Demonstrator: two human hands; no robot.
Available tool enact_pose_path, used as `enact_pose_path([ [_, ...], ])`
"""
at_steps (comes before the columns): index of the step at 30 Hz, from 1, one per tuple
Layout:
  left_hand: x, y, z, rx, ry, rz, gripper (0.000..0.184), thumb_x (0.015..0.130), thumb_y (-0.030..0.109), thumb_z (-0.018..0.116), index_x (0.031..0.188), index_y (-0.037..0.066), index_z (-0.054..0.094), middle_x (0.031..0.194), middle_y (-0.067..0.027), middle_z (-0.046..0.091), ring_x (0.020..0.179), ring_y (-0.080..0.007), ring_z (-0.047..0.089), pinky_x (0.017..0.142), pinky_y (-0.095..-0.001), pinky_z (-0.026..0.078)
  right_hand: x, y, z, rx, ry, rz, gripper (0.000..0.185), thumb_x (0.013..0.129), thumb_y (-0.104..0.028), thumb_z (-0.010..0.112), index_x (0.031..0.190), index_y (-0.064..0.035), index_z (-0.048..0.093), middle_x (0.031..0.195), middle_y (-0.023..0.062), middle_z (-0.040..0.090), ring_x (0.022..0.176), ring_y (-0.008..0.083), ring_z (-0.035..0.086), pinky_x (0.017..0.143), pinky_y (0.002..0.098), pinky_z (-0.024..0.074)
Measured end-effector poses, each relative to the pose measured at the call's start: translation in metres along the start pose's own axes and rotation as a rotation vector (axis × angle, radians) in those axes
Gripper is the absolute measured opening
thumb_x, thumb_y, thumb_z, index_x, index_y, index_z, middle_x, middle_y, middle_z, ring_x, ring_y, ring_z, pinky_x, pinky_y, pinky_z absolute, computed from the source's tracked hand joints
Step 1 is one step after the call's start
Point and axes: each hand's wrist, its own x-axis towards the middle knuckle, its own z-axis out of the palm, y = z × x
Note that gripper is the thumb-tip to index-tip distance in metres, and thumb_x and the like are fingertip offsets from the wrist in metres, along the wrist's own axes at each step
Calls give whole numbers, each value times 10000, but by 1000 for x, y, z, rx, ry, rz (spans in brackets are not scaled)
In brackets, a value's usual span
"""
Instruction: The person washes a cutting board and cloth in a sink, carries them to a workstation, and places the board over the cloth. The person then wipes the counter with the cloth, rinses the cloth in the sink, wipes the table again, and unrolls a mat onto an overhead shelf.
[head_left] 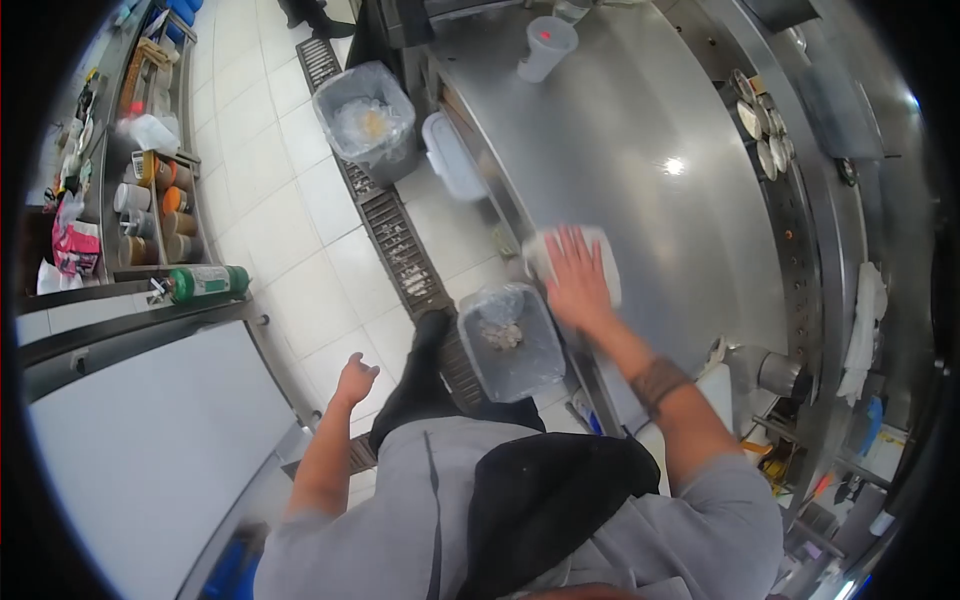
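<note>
My right hand (580, 282) lies flat on a folded white cloth (607, 262), pressing it against the steel counter (655, 140) near its left edge. Its fingers are stretched out and slightly spread. Away from the counter, my left hand (357, 380) hangs over the tiled floor, fingers loosely bent and thumb apart. Nothing shows in it. Just below the cloth, beside the counter edge, stands a grey bin (512, 345) with a clear liner and some pale waste inside.
A second lined bin (365, 120) stands farther up, near a floor drain grate (395, 235). A clear plastic container (548, 48) is at the counter's far end. Shelves with jars (175, 222) and a green cylinder (208, 283) are at left. Metal containers (765, 150) line the right.
</note>
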Motion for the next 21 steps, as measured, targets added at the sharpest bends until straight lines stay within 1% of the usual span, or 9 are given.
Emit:
enact_pose_path([
  [5,-14,-15,-83,-88,134,7,676,873,223,678,1409,-93,414,999,-198,706,908,-290,695,847,-377,539,227,-30,7,-124,201,8,762,937,-278,552,1555,23,225,1610,235,264,1506,359,236,1223,515,191],
  [7,-23,-52,-101,-244,221,-74,666,874,193,677,1419,-82,409,954,-167,696,848,-253,689,797,-359,546,301,-34,24,-24,326,49,782,955,-298,536,1539,82,183,1619,260,211,1513,370,212,1229,516,178],
  [9,-25,-113,-101,-339,261,-155,632,866,168,682,1385,-90,431,927,-159,680,810,-222,679,751,-349,545,359,-41,32,13,446,114,756,970,-312,511,1520,109,207,1598,282,247,1499,377,248,1224,512,195],
  [13,-67,-165,-90,-265,174,-378,543,855,163,695,1286,-100,495,843,-138,679,678,-235,670,672,-371,547,430,-51,20,-84,460,133,743,964,-321,523,1513,103,255,1593,287,263,1490,406,253,1211,517,210],
  [15,-74,-214,-68,-129,66,-463,603,849,186,719,1318,-103,474,828,-138,688,657,-253,681,661,-377,550,458,-50,12,-333,174,-13,711,971,-369,517,1523,33,320,1595,265,281,1478,389,289,1212,492,220],
  [16,-79,-239,-53,-92,90,-445,664,841,207,739,1349,-106,448,874,-154,697,718,-252,700,673,-375,553,465,-47,16,-328,181,-7,711,971,-369,517,1523,33,320,1595,265,281,1478,389,289,1212,492,220],
  [18,-80,-253,-42,56,111,-321,655,830,193,750,1328,-123,466,874,-172,683,744,-246,682,615,-366,540,457,-53,7,158,321,-455,631,886,-217,583,1478,-43,451,1506,224,457,1324,361,492,1116,418,391],
  [19,-81,-250,-43,59,113,-311,655,830,193,750,1328,-123,466,874,-172,683,744,-246,682,615,-366,540,433,-66,-8,560,-12,-94,619,873,-134,564,1480,-73,459,1512,198,460,1326,353,498,1120,402,396],
  [21,-83,-197,-53,-142,65,-345,683,839,185,738,1368,-129,440,906,-178,682,750,-249,688,634,-351,540,379,-95,-3,895,-151,-45,616,865,-3,514,1473,-93,478,1500,162,488,1330,346,509,1135,393,390],
])
